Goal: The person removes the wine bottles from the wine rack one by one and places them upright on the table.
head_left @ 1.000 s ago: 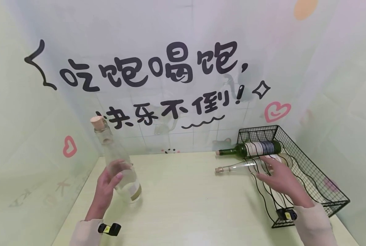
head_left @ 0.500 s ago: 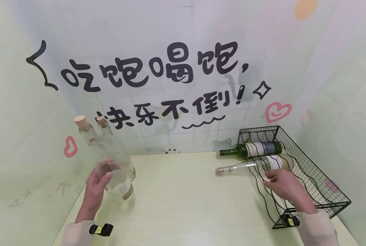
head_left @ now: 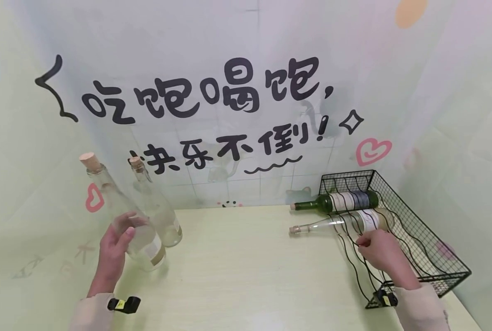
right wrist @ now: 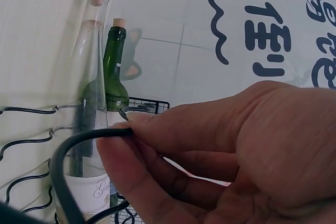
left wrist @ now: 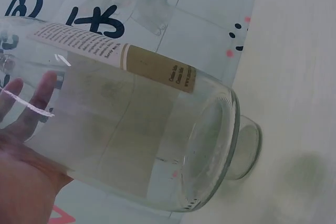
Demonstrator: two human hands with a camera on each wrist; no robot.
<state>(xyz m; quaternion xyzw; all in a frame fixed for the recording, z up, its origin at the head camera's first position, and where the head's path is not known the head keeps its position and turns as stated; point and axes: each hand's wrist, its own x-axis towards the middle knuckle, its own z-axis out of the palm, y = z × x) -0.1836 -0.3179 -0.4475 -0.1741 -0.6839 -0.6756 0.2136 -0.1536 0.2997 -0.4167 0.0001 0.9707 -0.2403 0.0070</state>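
My left hand (head_left: pixel 112 250) grips a clear glass bottle (head_left: pixel 149 246) with a cork, which leans to the left in the head view. Whether its base touches the table cannot be told. Behind it stands a second corked clear bottle (head_left: pixel 169 227), its base also showing past the held bottle in the left wrist view. On the right, my right hand (head_left: pixel 382 253) pinches a curved black wire (right wrist: pixel 59 166) of the wire wine rack (head_left: pixel 419 227) between thumb and forefinger. In the rack lie a green corked bottle (head_left: pixel 349 200) and a clear corked bottle (head_left: pixel 332 223), necks pointing left.
The pale table (head_left: pixel 246 271) spreads between the two hands. A printed backdrop (head_left: pixel 229 46) with black lettering rises behind it, and a similar sheet (head_left: pixel 469 151) closes off the right side.
My left hand has carried its bottle leftward, uncovering the second bottle behind. My right hand has come off the clear bottle in the rack, drawn nearer, and now pinches a rack wire.
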